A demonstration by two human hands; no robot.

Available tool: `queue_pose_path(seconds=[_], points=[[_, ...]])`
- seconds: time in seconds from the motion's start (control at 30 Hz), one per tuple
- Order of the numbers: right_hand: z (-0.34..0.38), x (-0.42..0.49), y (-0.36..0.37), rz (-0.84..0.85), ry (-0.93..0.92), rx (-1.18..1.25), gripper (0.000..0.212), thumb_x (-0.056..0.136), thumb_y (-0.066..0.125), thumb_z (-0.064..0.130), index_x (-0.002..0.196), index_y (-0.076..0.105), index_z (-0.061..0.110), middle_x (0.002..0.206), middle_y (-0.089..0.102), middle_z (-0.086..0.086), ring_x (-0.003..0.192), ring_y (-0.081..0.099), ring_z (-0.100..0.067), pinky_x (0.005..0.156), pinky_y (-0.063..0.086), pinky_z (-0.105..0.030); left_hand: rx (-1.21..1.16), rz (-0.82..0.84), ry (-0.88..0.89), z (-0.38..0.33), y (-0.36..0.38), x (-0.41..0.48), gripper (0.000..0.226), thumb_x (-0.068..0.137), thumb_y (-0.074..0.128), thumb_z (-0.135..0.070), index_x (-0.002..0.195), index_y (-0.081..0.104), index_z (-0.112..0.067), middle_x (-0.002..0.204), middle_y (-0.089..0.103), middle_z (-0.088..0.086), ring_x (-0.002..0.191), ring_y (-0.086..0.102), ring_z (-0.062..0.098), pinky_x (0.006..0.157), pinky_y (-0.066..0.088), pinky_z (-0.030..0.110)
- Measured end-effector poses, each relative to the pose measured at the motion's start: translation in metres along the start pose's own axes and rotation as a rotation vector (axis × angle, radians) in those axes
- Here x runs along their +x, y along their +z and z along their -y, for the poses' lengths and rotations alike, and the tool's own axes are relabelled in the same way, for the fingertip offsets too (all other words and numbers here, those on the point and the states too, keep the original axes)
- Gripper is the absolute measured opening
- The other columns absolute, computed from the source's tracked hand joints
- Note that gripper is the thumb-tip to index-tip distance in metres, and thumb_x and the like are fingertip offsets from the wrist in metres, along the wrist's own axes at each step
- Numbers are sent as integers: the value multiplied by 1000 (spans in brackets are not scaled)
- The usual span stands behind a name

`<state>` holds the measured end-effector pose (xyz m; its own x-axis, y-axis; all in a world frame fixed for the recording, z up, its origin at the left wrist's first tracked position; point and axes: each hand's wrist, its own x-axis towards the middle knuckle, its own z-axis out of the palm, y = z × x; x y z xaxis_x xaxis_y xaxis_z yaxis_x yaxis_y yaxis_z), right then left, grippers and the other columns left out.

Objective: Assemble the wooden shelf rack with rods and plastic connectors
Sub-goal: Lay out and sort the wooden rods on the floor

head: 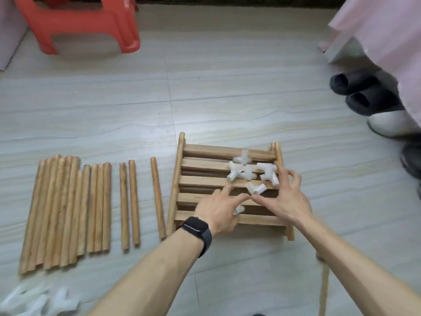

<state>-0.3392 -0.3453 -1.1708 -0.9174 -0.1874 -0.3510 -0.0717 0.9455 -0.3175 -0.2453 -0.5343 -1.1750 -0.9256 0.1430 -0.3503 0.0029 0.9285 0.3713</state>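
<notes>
Far left on the floor (227,99), bottom corner: blurred pile of white connectors (38,301), too smeared to count. Next along, a tight bundle of wooden rods (68,210), approx 10-12 lying side by side, can't be exact w/ the blur. Then 3 loose rods (136,204) set apart, two close together, one nearer the slatted shelf panels (205,179). Panels look stacked, at least 2 layers, flat on the floor. On top: 5 white plastic connectors (250,172) in a loose cluster, plus a sixth one (238,210) partly hidden under the left hand.

Left hand (222,209), watch on wrist, fingers spread flat on the slats, touching that hidden connector; whether its grip has closed on it, can't tell. Right hand (282,201) wide open, fingers splayed, tips touching the nearest connectors, holding nothing.

Progress, my read: v. early. Nothing joined, no rod seated in any connector. Still sorting parts. All the fitting is left: rods into connectors, panels onto frame.
</notes>
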Motion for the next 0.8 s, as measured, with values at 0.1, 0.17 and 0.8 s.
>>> queue_pose_path(seconds=[0.1, 0.17, 0.8], points=[[3, 21, -5, 82, -76, -143, 121, 61, 72, 83, 152, -2, 52, 160, 11, 2, 125, 57, -36, 95, 50, -52, 42, 70, -10, -13, 17, 12, 50, 99, 54, -26, 143, 38, -41, 153, 30, 10, 117, 55, 34, 81, 50, 45], [7, 35, -7, 133, -100, -243, 121, 60, 71, 84, 153, 2, 49, 162, 11, -3, 128, 54, -39, 96, 50, -53, 32, 62, -35, -12, 22, 15, 33, 100, 56, -22, 130, 53, -34, 147, 32, 7, 108, 59, 32, 71, 47, 40], [26, 43, 6, 17, -88, 0, 33, 75, 71, 35, 106, 58, 34, 123, 40, 1, 104, 54, -26, 83, 40, -31, -385, 48, -237, 28, -9, 5, 46, 80, 69, -29, 126, 63, -28, 114, 50, -2, 98, 49, 16, 83, 41, 24]])
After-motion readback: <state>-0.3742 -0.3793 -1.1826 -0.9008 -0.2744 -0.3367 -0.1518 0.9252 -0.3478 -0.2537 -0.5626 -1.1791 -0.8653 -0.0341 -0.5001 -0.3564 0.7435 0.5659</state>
